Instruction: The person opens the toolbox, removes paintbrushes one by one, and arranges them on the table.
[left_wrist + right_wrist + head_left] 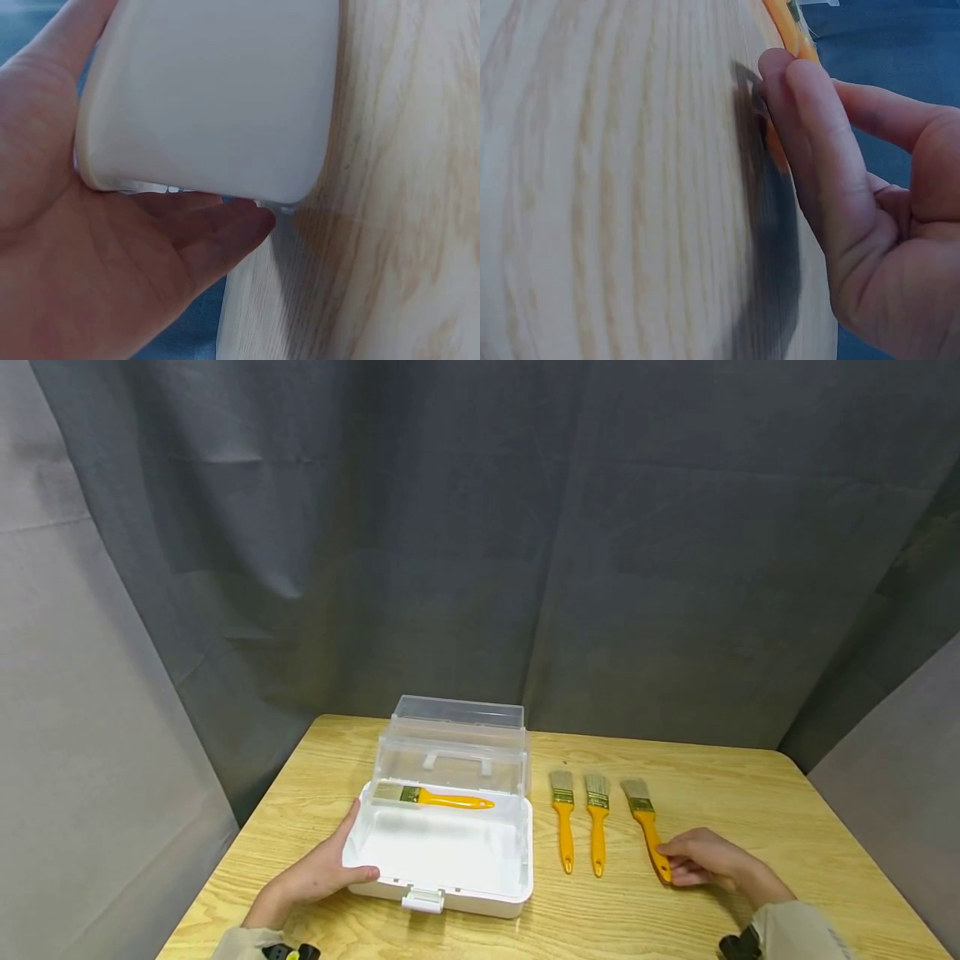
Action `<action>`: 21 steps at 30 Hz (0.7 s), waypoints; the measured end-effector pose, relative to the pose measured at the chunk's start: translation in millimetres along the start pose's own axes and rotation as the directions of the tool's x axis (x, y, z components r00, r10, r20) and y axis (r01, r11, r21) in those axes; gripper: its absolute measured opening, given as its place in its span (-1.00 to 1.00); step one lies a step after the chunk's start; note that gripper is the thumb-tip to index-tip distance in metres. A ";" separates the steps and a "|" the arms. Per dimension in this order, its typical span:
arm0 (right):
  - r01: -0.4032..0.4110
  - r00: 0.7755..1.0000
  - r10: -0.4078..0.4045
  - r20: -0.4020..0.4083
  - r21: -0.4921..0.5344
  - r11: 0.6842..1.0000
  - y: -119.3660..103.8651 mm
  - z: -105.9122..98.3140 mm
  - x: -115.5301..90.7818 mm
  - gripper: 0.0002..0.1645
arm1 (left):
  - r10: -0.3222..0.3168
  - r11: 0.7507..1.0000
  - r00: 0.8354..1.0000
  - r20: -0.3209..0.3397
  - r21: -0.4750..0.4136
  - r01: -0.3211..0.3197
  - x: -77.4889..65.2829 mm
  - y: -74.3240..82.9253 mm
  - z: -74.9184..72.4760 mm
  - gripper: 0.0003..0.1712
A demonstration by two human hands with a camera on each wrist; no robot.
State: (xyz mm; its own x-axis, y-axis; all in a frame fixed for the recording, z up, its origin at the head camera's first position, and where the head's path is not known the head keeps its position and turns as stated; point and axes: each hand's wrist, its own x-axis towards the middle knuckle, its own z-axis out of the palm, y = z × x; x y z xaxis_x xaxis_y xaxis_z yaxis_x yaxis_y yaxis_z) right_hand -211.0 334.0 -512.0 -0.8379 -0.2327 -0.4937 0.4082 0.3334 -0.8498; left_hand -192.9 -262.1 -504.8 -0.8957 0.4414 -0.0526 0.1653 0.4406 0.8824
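Observation:
An open white plastic box (pixel 480 903) with a clear lid stands on the table. My left hand (pixel 318 864) holds its left side, the thumb over the front corner of the rim; in the left wrist view its other fingers bend around the white wall (pixel 210 97). Inside the box, along the back, lies a paintbrush (pixel 453 801) with a yellow handle. At the right, my right hand (pixel 712 862) pinches the handle end of another paintbrush (pixel 647 822), its bristles pointing away. The right wrist view shows fingertips at this yellow handle (pixel 782 21), most of which is out of frame.
Between the box and the right hand, two similar paintbrushes (pixel 564 831) lie side by side on the wooden table (pixel 780 827). The clear lid (pixel 457 735) tilts back behind the box. Dark grey cloth (pixel 637 568) hangs along the table's far edge.

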 end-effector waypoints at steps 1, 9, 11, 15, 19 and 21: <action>-0.001 1.000 0.001 0.002 0.004 1.000 0.0 0.6 0.7 -0.78 | 0.003 1.000 1.000 0.001 -0.003 -0.003 0.0 -0.3 -0.1 0.34; -0.016 1.000 0.016 0.004 0.032 0.999 -0.6 6.6 5.4 -0.75 | 0.000 1.000 1.000 -0.005 -0.004 0.000 -0.7 -0.4 -0.3 0.35; -0.013 1.000 0.013 0.006 0.036 0.999 -0.8 7.7 5.9 -0.74 | 0.002 1.000 1.000 -0.006 -0.004 -0.002 -0.6 -0.3 -0.6 0.35; -0.015 1.000 0.014 0.012 0.045 0.999 0.0 8.6 6.7 -0.73 | 0.010 1.000 1.000 -0.004 -0.002 -0.010 -0.1 -0.4 -1.3 0.35; -0.021 1.000 0.020 0.011 0.043 0.999 1.6 8.3 7.8 -0.73 | 0.018 1.000 1.000 -0.001 0.006 -0.018 -0.3 -0.8 -1.0 0.35; -0.020 1.000 0.020 0.009 0.042 0.999 2.7 8.0 8.3 -0.73 | 0.027 1.000 1.000 0.000 0.017 -0.027 -0.5 -0.7 -0.9 0.35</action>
State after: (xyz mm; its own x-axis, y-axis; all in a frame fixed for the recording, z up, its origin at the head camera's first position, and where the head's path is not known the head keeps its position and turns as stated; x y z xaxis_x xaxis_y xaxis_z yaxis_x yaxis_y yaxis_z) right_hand -213.9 325.7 -519.9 -0.8263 -0.2339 -0.5123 0.4400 0.2997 -0.8465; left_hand -193.0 -263.3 -505.0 -0.8909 0.4532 -0.0290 0.1960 0.4414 0.8756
